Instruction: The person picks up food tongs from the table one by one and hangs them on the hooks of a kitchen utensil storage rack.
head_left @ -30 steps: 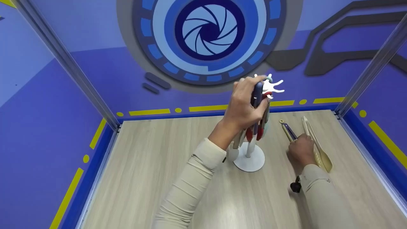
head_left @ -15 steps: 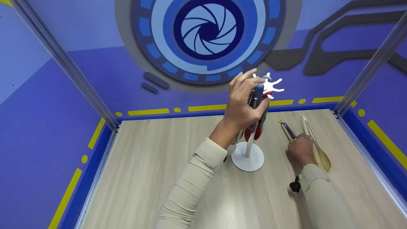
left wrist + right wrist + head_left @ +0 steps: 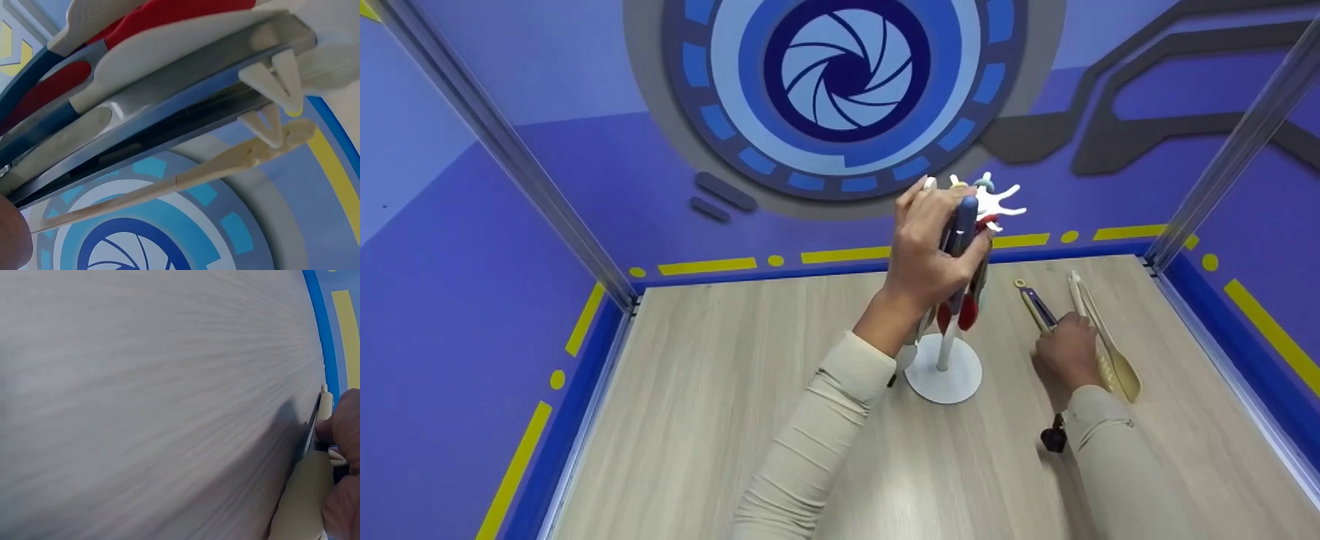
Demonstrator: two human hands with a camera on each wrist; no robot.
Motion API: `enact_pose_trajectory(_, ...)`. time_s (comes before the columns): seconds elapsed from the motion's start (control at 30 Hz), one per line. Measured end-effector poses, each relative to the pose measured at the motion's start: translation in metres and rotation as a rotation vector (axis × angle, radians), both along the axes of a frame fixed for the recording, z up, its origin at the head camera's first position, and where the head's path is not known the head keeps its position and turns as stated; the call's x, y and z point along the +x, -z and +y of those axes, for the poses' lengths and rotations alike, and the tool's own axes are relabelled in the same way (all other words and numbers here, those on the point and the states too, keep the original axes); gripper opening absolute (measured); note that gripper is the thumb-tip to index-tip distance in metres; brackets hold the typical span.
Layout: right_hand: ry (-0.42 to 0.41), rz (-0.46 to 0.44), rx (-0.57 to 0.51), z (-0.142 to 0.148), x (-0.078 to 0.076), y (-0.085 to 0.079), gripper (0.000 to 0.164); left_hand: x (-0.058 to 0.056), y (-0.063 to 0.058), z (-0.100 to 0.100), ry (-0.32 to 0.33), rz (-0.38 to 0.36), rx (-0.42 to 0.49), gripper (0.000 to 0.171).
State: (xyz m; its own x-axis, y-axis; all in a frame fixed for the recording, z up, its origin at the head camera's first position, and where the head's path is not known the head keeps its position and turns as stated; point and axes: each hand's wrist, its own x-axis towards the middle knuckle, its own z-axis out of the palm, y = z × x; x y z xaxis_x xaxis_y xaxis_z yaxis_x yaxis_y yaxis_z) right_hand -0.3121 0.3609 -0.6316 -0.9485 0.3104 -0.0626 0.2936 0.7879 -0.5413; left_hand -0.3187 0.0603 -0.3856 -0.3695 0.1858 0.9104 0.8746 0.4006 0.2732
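Note:
In the head view a white stand [image 3: 943, 367] with a pronged top carries hanging kitchen utensils with rings on its prongs. My left hand [image 3: 926, 251] is at its top, thumb and fingers around a dark blue handle [image 3: 962, 229]; that utensil's head is hidden. The left wrist view shows metal tongs [image 3: 185, 95] with white tips, red and white utensil heads, and a beige wooden-looking utensil [image 3: 174, 185] hanging close together. On the table my right hand [image 3: 1067, 351] grips yellow-and-dark-blue tongs [image 3: 1035, 306], partly hidden under the palm.
Beside the right hand lie long beige tongs [image 3: 1099, 315] with a spoon-like end and a slotted end. The wood-grain table [image 3: 750, 390] ends at a blue patterned back wall [image 3: 825, 225], with metal frame posts at both corners.
My left index finger has drawn back from the prongs; the other fingers lifted and spread, then folded in again, baring a yellow ring. The right hand stays on its tongs.

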Motion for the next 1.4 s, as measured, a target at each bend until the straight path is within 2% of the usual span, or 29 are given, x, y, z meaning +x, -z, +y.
enact_pose_trajectory(0.13,0.007,0.0,0.004,0.001,-0.001,0.0,0.054,-0.001,0.001,0.002,-0.018,0.022,0.022,0.042)
enact_pose_trajectory(0.4,0.025,0.008,-0.053,0.008,-0.001,0.002,0.051,0.002,0.002,0.004,-0.067,0.042,0.038,0.037)
enact_pose_trajectory(0.67,0.023,0.011,-0.041,0.008,0.001,0.004,0.054,0.002,0.001,0.003,-0.064,0.041,0.044,0.041)
enact_pose_trajectory(1.07,0.013,-0.035,0.003,0.003,0.001,0.0,0.055,0.002,0.001,0.003,-0.08,0.019,0.05,0.039)
enact_pose_trajectory(1.23,0.002,-0.048,-0.075,0.008,0.005,-0.003,0.059,0.003,0.001,0.003,-0.088,-0.008,0.048,0.04)
enact_pose_trajectory(1.4,0.018,-0.02,-0.134,0.011,0.01,-0.004,0.057,0.002,0.0,0.002,-0.094,-0.012,0.039,0.042)
